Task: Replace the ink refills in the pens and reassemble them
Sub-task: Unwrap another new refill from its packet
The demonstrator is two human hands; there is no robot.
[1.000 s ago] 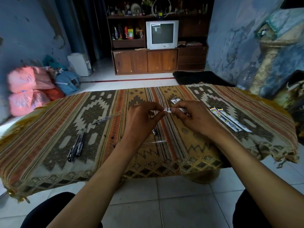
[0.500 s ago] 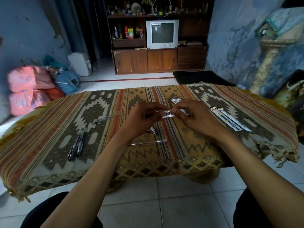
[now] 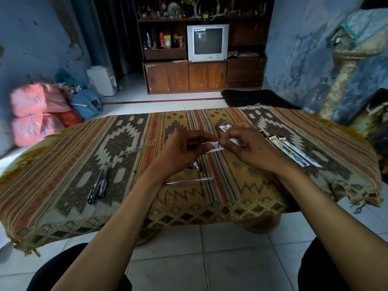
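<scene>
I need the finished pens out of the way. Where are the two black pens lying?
In the head view, the two black pens lie side by side on the patterned cloth, left of the left hand.

A tiled room seen across a low table draped in patterned cloth

The table is covered by a woven cloth [image 3: 63, 181] with striped and stepped diamond motifs and a frayed right corner. At the far wall a grey television [image 3: 207, 42] is set on a brown wooden cabinet [image 3: 189, 77], with bottles [image 3: 157, 39] kept on the shelf to its left and ornaments lined along the top. Pink sacks [image 3: 31, 114] are piled far left beside blue bags [image 3: 86, 103] and a white dispenser [image 3: 101, 80]. A dark mat [image 3: 256, 97] is laid on the white floor tiles [image 3: 220, 259] beyond the table.
</scene>
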